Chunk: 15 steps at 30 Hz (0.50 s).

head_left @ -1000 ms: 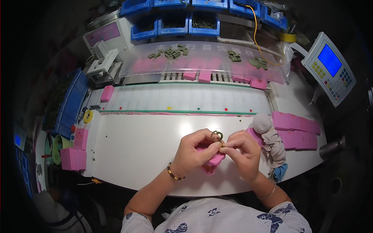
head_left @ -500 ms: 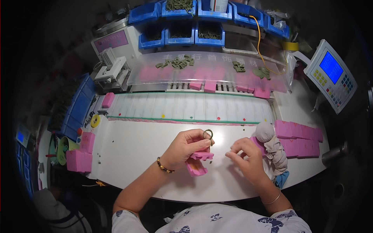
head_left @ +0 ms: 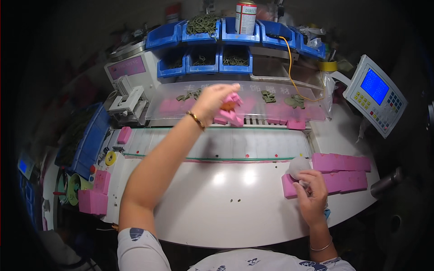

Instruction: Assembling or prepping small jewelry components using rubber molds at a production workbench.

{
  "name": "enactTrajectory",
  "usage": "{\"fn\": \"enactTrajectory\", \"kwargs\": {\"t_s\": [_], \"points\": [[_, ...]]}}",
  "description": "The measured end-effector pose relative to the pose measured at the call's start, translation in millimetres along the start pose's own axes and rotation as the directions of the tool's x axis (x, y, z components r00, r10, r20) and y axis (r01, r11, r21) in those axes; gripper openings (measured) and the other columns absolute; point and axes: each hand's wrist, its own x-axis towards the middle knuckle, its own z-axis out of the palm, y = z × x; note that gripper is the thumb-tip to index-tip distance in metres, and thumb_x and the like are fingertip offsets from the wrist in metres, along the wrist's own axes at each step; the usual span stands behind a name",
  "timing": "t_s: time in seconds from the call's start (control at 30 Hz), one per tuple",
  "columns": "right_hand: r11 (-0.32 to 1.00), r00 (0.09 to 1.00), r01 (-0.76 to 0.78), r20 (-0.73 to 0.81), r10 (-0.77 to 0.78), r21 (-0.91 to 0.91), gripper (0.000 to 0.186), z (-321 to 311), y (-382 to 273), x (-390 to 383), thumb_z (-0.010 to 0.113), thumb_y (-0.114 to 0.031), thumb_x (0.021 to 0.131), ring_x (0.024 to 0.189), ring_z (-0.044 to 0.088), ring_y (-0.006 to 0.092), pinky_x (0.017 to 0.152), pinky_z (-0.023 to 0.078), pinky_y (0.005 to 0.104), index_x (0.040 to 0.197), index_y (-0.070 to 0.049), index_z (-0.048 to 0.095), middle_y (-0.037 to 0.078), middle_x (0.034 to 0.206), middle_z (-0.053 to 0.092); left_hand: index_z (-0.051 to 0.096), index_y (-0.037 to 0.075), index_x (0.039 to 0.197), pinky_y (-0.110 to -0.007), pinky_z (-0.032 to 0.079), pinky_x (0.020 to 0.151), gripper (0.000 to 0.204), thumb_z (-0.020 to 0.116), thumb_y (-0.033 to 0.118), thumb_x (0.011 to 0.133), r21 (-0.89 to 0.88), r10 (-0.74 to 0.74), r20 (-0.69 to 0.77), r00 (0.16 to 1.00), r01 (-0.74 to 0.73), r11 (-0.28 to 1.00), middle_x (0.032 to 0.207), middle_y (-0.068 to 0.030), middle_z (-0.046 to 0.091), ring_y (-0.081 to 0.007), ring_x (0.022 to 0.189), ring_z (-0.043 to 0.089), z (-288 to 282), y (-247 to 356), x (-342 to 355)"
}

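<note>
My left hand [head_left: 216, 103] is stretched out over the clear plastic cover, its fingers closed round a pink mold [head_left: 235, 118]. The mold's pieces gape apart, and an orange-brown patch shows inside. Flat olive-green pieces [head_left: 189, 95] lie on the cover near that hand, partly behind it. On the right of the table, my right hand [head_left: 311, 192] has its fingers curled round the neck of a cloth pouch with a rounded pale-grey head [head_left: 298, 166]. A blue end of the pouch shows beside the wrist. Under the pouch sits a pink block [head_left: 288, 186].
Rows of pink blocks [head_left: 341, 183] lie at the right, beside a control panel [head_left: 375, 95] with a blue screen. Blue bins [head_left: 203, 60] stand at the back, one with a spray can [head_left: 246, 18]. A white-topped conveyor [head_left: 194, 143] crosses the table. More pink blocks [head_left: 93, 202] stand at left.
My left hand has swung forward over the cover with the pink mold; the green ring it held no longer shows. My right hand has moved right and closed on the pouch. The view has tilted up.
</note>
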Motion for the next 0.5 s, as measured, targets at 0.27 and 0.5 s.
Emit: {"fn": "enactTrajectory", "kwargs": {"t_s": [0.27,0.5], "points": [[0.932,0.935,-0.056,0.307,0.174,-0.359,0.086,-43,34,-8,0.078,-0.015,0.07,0.117,0.05,0.041,0.098,0.042,0.0456,0.145,-0.006,0.037,0.023,0.128,0.051,0.058,0.008,0.091,-0.027,0.046,0.051,0.027,0.064,0.034,0.091,-0.409,-0.324,0.154,0.933,0.359,0.839,0.083,-0.0029,0.059,-0.0138,0.068,0.058,44,-72,-94],[0.958,0.938,-0.011,0.329,0.109,-0.286,0.082,-37,34,-6,0.073,0.0,0.069,0.117,0.052,0.0395,0.1,0.042,0.044,0.144,-0.005,0.041,0.023,0.13,0.053,0.056,0.007,0.09,-0.028,0.038,0.041,0.023,0.05,0.029,0.095,-0.543,-0.367,0.289,0.884,0.467,0.698,0.074,-0.0047,0.055,-0.017,0.052,0.051,50,-99,-137]]}}
